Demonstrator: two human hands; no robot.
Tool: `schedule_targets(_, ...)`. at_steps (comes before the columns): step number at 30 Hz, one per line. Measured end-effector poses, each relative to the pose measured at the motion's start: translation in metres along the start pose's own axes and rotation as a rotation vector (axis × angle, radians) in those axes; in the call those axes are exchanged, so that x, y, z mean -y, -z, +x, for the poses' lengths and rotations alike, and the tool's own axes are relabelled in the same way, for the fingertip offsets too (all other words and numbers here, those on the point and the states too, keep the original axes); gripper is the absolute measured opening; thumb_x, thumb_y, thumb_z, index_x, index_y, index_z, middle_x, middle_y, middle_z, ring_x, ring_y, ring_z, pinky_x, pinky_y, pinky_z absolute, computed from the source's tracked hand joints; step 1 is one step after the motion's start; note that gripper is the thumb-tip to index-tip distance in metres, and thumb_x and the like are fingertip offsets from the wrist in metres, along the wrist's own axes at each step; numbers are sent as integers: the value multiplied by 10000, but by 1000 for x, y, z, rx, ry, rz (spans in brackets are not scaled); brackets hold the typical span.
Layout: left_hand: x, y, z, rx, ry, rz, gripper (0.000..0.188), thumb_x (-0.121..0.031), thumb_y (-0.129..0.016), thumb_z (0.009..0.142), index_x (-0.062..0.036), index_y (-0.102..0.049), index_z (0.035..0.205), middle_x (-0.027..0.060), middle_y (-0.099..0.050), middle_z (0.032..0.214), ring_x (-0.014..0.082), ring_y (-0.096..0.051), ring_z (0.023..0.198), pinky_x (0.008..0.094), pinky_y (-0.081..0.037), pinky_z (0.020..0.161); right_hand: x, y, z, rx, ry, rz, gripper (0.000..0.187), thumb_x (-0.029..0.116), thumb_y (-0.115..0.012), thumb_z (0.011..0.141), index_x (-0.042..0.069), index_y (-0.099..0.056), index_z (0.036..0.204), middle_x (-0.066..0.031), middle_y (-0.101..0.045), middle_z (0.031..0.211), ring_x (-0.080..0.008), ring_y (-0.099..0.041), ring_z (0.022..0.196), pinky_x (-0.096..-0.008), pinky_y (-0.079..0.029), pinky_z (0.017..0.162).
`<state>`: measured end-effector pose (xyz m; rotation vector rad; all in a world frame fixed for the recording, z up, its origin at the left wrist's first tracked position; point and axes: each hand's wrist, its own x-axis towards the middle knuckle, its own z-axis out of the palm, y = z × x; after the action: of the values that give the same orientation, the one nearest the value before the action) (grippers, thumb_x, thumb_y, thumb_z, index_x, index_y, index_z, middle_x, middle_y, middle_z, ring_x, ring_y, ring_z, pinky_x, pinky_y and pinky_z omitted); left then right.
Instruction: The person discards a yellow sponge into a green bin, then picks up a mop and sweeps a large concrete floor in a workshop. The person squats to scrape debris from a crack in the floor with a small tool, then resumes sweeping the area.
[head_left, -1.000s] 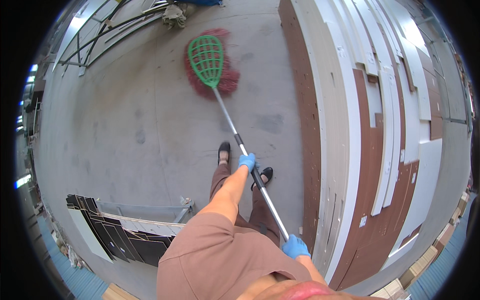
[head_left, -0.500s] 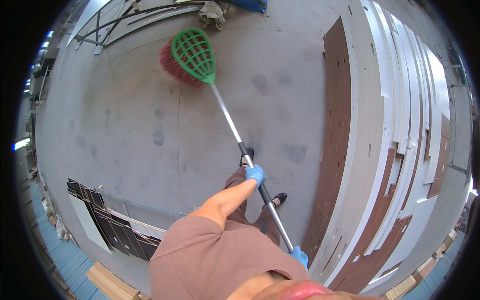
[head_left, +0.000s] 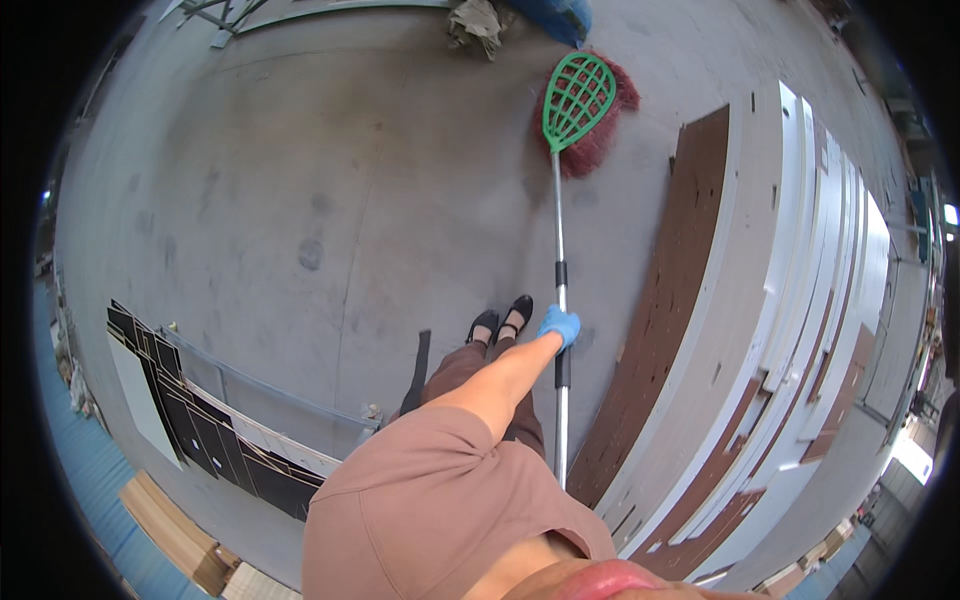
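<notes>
At the far end of the pole (head_left: 558, 215), the green broom head (head_left: 578, 102) spreads red bristles (head_left: 592, 155) on the floor (head_left: 250, 190) near a blue bundle (head_left: 556, 18); the left hand (head_left: 559, 326) has its fingers closed round the pole, and low strokes clear of the stacked boards (head_left: 650, 335) look best. The shirt (head_left: 430, 505) hides the near end; the right hand is unseen, its grip impossible to tell.

On the floor (head_left: 230, 200), the broom head (head_left: 578, 100) is ahead of the shoes (head_left: 521, 307) and to their right. Its handle (head_left: 558, 215) runs back toward the person, the left grip (head_left: 560, 326) around it. A board stack (head_left: 740, 330) lies right of the handle; panels (head_left: 215, 440) are left of the person. Cloth (head_left: 477, 27) lies farther ahead, left of the broom head.
</notes>
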<state>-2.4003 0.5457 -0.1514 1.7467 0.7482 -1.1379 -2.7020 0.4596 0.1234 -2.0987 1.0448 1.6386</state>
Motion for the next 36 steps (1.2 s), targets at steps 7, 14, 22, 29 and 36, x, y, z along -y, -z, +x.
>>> schedule_targets(7, 44, 42, -11, -141, 259, -432, 324, -180, -557, 907, 74, -541, 1108, 187, -682, 774, 289, -703, 590, 396, -588, 524, 89, 69, 27, 43, 135, -84, 394, 322, -672, 838, -13, -635, 1043, -290, -676, 1085, -442, -643, 1069, -506, -506, 901)
schedule_targets(14, 53, 132, 72, -85, 273, -178, 258, -188, -619, 925, 29, -536, 1036, 179, -705, 817, 267, -696, 582, 361, -551, 501, 186, 107, 41, 38, 227, -138, 422, 328, -671, 845, -28, -634, 1068, -301, -668, 1110, -447, -634, 1097, -502, -504, 917)
schedule_targets(22, -70, 282, 113, -124, 220, -565, 289, -186, -505, 971, 25, -395, 1136, 193, -644, 775, 276, -677, 560, 395, -594, 508, 313, 114, 10, 29, 156, -158, 453, 334, -670, 852, -46, -632, 1095, -313, -659, 1139, -452, -623, 1128, -498, -502, 935)
schedule_targets(29, -126, 437, 184, -73, 136, -555, 313, -203, -540, 958, 75, -457, 1076, 193, -660, 772, 283, -687, 574, 405, -592, 517, 468, 139, -37, 77, 97, -184, 481, 340, -669, 859, -62, -631, 1120, -324, -651, 1165, -457, -614, 1156, -494, -500, 951)
schedule_targets(36, -134, 563, 240, -108, -17, -721, 325, -230, -586, 921, 75, -496, 990, 168, -634, 686, 267, -659, 513, 389, -566, 459, 639, 178, -78, 63, 84, -254, 490, 303, -617, 883, -79, -621, 1189, -337, -629, 1205, -461, -597, 1181, -486, -492, 973)
